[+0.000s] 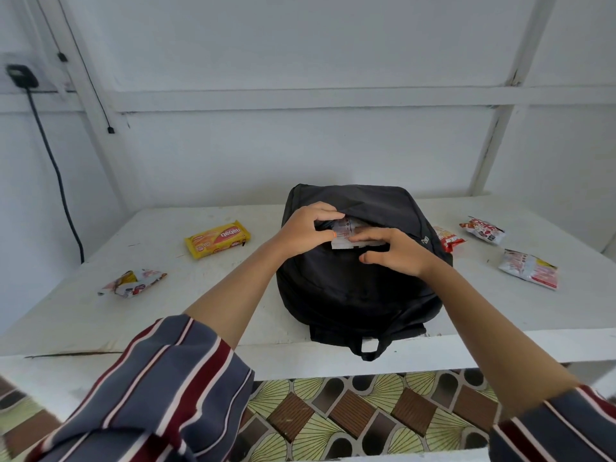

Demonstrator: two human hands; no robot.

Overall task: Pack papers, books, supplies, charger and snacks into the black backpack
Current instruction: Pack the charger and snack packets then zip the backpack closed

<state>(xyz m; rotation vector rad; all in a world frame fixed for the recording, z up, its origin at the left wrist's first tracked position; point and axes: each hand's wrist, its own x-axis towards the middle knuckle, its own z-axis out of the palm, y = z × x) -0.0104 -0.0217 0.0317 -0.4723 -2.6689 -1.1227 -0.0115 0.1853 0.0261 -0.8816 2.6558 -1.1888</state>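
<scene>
The black backpack (356,288) lies flat on the white table (233,311), its front pocket open. A white and red snack packet (346,233) sticks halfway out of that pocket. My left hand (306,228) grips the pocket's upper edge, fingers curled over it. My right hand (393,251) rests on the packet with straight fingers, pressing it into the opening. A yellow wafer pack (218,239) and a crumpled white packet (131,283) lie to the left. On the right lie a red packet (448,240) and two white and red packets (483,230) (528,268).
A black cable (56,168) hangs from a wall plug (21,76) at the far left. The table stands against a white wall. A patterned floor (366,415) shows below the table's front edge. The backpack's handle loop (370,348) hangs over that edge.
</scene>
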